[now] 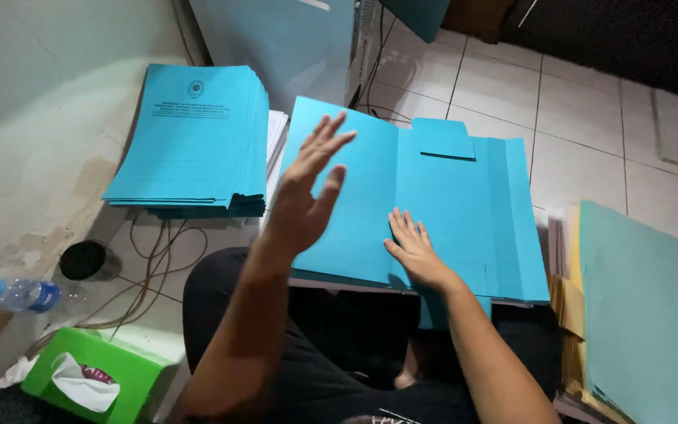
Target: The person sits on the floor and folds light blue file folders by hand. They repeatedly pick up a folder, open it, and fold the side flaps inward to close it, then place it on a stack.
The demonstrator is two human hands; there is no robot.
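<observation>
At the far left, near the wall, a plastic water bottle (21, 295) lies on the floor (590, 118), with a dark cup (88, 260) just beside it and a green tissue box (92, 375) nearer the person. Farther back sits a stack of blue printed covers (194, 141), with loose cables (151, 259) trailing in front of it.

The left hand (304, 192) is raised above the left half of an opened blue folder (433, 204), fingers spread wide and holding nothing; it hovers clear of the paper. The folder lies flat across the person's lap and the floor, its long axis running left to right, flaps unfolded toward the right edge. The right hand (413, 251) rests flat on the folder's near middle, palm down, fingers extended, pressing rather than gripping. So the right hand is the one in contact, and the folder spreads away from both hands toward the far side.

At the right, a pile of coloured paper sheets (645, 306) stands close by.
</observation>
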